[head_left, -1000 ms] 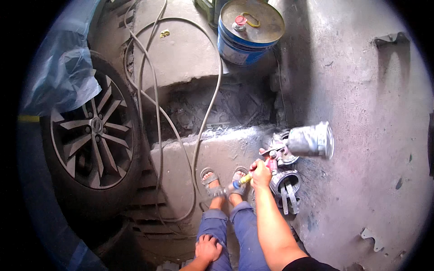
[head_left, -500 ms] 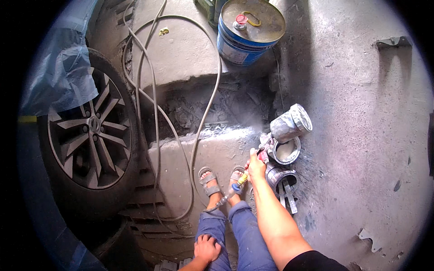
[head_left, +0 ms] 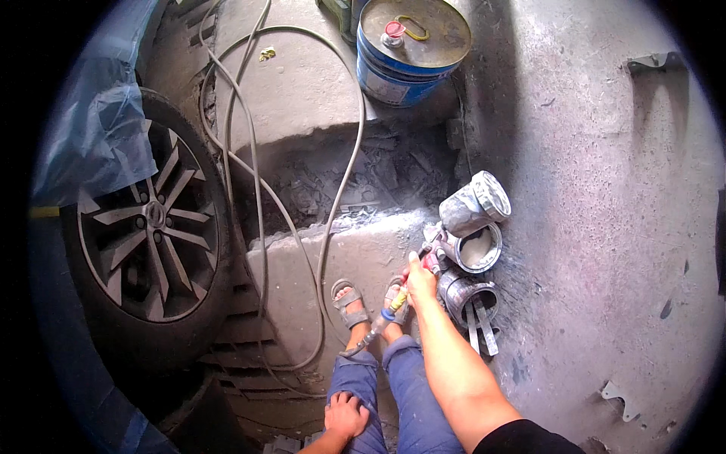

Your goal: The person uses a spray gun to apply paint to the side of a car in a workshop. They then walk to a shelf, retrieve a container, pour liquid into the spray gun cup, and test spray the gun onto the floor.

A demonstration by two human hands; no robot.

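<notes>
My right hand (head_left: 420, 286) is closed round the red handle of a spray gun (head_left: 432, 259). A paint-smeared cup (head_left: 461, 212) with a wide ring lid sits on the gun, tilted to the right. From the grip, a yellow and blue hose coupling (head_left: 388, 312) leads down past my right foot. Just right of the gun, a smeared pot (head_left: 499, 250) holds pale liquid. Below that pot lies another pot (head_left: 454, 293) with flat metal strips (head_left: 486, 333) sticking out. My left hand (head_left: 348, 418) rests on my left knee, fingers spread and holding nothing.
A grey hose (head_left: 361, 129) loops over the floor. Ahead is a rubble-filled pit (head_left: 302, 170) with a dusty edge; a blue drum (head_left: 401, 83) stands beyond it. On the left are a car wheel (head_left: 121, 265) and blue sheeting (head_left: 83, 144). Metal brackets (head_left: 624, 401) lie right.
The spray gun and its cup have shifted slightly left with my right hand. Mist near the cup looks fainter. My left hand stays on my knee.
</notes>
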